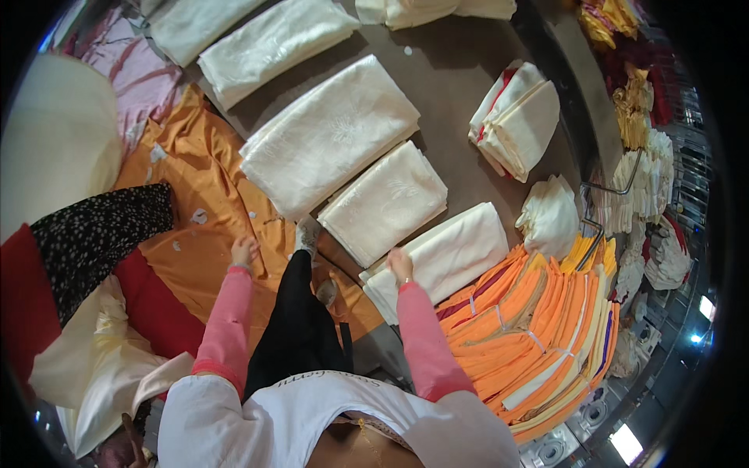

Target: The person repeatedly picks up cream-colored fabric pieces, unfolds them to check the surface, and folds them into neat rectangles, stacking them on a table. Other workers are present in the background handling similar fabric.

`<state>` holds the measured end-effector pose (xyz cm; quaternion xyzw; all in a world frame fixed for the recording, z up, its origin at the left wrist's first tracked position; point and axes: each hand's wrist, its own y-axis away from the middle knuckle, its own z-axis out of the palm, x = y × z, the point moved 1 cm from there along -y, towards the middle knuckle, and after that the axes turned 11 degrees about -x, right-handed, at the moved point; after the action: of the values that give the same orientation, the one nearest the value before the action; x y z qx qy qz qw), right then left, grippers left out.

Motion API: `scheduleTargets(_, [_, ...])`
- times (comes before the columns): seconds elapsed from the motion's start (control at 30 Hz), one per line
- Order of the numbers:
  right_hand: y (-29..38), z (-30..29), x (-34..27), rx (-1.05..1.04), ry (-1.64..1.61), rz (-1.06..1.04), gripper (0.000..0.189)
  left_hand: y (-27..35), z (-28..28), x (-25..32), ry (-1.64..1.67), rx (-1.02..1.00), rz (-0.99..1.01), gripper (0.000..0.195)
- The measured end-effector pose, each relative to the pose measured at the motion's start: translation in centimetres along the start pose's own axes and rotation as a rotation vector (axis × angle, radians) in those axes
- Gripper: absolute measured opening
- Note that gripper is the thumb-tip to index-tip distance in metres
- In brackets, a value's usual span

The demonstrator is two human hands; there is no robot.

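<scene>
My right hand (401,266), in a pink sleeve, rests at the near-left end of a folded plain cream cloth (459,245); whether its fingers grip the edge is unclear. My left hand (244,251) is raised over orange fabric (205,169), fingers curled, with nothing visible in it. Before me lie a folded cream cloth with a woven flower pattern (380,205) and a larger, similar folded stack (333,134). Farther off are another folded white cloth (278,50) and a cream bundle with red layers (515,123).
Tied orange cloth bundles (521,333) are heaped at the right, beside a crumpled cream bundle (549,216). A dark-topped table (433,82) bears the folded cloths. At the left, a person in a black speckled sleeve (105,234) is close by, near cream satin fabric (99,362).
</scene>
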<state>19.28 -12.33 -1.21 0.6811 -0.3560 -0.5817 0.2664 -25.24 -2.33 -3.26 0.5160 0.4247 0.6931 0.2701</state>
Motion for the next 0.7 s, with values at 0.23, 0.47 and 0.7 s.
scheduleTargets(0.23, [14.1,4.1,3.6,-0.08,-0.271,0.101,0.02,22.4,-9.8,-9.5,-0.696,-0.212,-0.757,0.055])
scheduleTargets(0.47, [23.2,5.4,4.8,-0.152,-0.159,-0.042,0.021,36.4,-16.2,-17.2,-0.304,-0.346,-0.483,0.057])
scheduleTargets(0.7, [28.4,6.1,8.2,-0.254,0.192,0.008,0.016,44.5,-18.9,-25.1,0.186,-0.292,-0.154,0.056])
